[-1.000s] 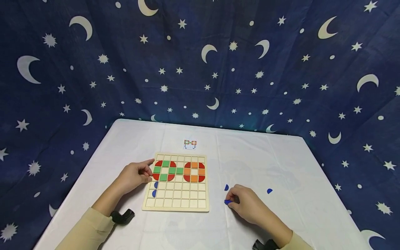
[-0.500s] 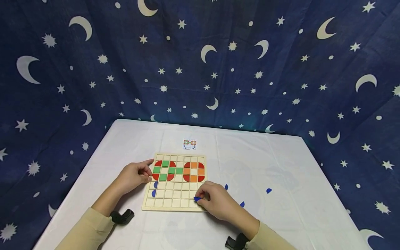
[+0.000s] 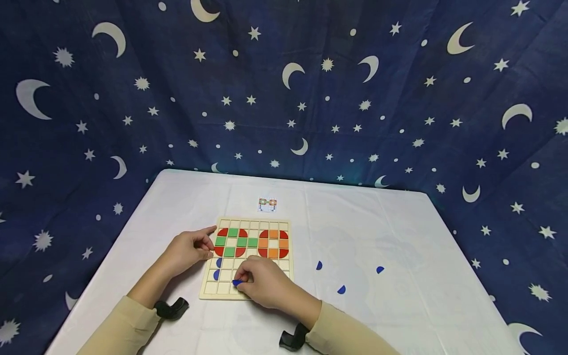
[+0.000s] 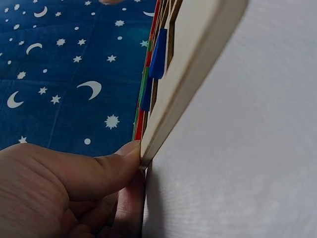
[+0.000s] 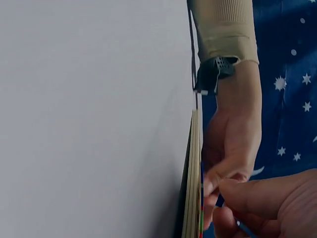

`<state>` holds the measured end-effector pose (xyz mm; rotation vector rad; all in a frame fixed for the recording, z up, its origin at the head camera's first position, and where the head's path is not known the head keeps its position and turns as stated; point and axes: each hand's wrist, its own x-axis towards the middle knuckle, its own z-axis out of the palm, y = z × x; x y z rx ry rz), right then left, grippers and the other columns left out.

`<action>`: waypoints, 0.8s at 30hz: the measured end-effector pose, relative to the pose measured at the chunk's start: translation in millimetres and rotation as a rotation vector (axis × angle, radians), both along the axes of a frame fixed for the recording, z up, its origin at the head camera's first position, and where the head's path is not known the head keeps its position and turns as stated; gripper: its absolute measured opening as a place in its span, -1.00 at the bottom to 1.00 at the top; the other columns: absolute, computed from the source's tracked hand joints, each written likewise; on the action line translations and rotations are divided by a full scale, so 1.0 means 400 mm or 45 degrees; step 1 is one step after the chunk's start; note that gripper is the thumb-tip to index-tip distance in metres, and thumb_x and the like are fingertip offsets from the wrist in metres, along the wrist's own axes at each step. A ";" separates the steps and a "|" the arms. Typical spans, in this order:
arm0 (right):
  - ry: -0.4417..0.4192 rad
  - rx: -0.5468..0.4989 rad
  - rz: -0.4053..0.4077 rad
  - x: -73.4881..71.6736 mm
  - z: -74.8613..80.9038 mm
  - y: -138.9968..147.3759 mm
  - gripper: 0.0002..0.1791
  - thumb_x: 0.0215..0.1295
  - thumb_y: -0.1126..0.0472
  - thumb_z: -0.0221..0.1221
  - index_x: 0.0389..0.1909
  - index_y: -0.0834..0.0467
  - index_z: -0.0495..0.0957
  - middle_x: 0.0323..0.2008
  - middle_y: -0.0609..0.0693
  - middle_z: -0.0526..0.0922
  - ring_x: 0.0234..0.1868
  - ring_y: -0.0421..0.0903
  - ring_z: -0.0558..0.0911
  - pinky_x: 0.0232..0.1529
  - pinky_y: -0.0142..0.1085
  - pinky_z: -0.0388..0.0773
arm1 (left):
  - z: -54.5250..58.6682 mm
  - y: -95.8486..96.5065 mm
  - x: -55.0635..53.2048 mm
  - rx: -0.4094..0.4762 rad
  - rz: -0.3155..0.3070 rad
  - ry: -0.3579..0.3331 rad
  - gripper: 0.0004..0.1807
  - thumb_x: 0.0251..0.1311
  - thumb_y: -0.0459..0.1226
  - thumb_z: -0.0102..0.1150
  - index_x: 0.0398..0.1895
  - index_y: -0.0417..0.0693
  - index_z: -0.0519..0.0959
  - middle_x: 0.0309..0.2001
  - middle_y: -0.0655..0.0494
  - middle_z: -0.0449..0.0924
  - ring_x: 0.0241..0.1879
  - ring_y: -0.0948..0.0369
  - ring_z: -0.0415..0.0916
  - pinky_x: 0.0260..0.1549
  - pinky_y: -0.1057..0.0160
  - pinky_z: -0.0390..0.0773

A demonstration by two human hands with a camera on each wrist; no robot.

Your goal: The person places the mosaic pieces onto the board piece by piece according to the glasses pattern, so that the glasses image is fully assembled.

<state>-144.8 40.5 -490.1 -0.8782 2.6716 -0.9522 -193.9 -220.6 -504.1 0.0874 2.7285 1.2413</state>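
Observation:
A square wooden grid board point(image 3: 212, 289) lies on the white table. My left hand point(image 3: 188, 250) holds its left edge, with the thumb point(image 4: 116, 168) against the rim in the left wrist view. Red curved pieces point(image 3: 243, 232), green squares point(image 3: 229, 252) and orange squares point(image 3: 283, 243) form two rounded rings on the board. Below the left ring sit two blue half-circles, one upper point(image 3: 219, 263) and one lower point(image 3: 216, 275). Over the lower left part of the board, my right hand point(image 3: 266, 282) pinches another blue half-circle point(image 3: 237, 283) between thumb and fingertips.
Three loose blue half-circles lie right of the board: a left one point(image 3: 319, 265), a front one point(image 3: 341, 290) and a far right one point(image 3: 380, 269). A small pattern card point(image 3: 267, 204) lies behind the board. A dark star-patterned cloth point(image 3: 284, 98) hangs beyond the table.
My right hand picked up a blue half-circle from the table and carried it leftward across the board to its lower left area. My left hand stays at the board's edge.

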 end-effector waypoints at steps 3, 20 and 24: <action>0.023 0.040 0.012 0.000 0.002 -0.032 -0.88 0.23 0.24 0.46 -0.32 -0.06 0.74 -0.42 -0.30 0.54 -0.39 -0.44 0.44 -0.27 -0.53 0.39 | -0.001 -0.002 0.001 0.001 -0.008 0.007 -0.85 0.13 -0.41 0.52 -0.40 0.02 0.73 0.51 -0.01 0.55 -0.24 0.17 0.51 -0.17 0.27 0.43; 0.066 0.179 -0.044 0.002 0.002 -0.075 -0.79 0.18 0.07 0.54 -0.49 -0.13 0.66 -0.55 -0.35 0.45 -0.49 -0.43 0.39 -0.41 -0.48 0.32 | 0.002 -0.003 0.005 0.026 -0.015 0.012 -0.85 0.13 -0.41 0.54 -0.39 -0.03 0.72 0.53 -0.04 0.51 -0.27 0.17 0.50 -0.24 0.32 0.43; 0.067 0.158 -0.039 0.001 -0.002 -0.071 -0.76 0.17 0.12 0.53 -0.56 -0.11 0.66 -0.55 -0.34 0.47 -0.49 -0.43 0.40 -0.42 -0.50 0.32 | 0.004 -0.002 0.005 0.026 -0.011 0.004 -0.85 0.12 -0.42 0.54 -0.39 -0.03 0.72 0.52 -0.03 0.53 -0.26 0.16 0.50 -0.22 0.30 0.43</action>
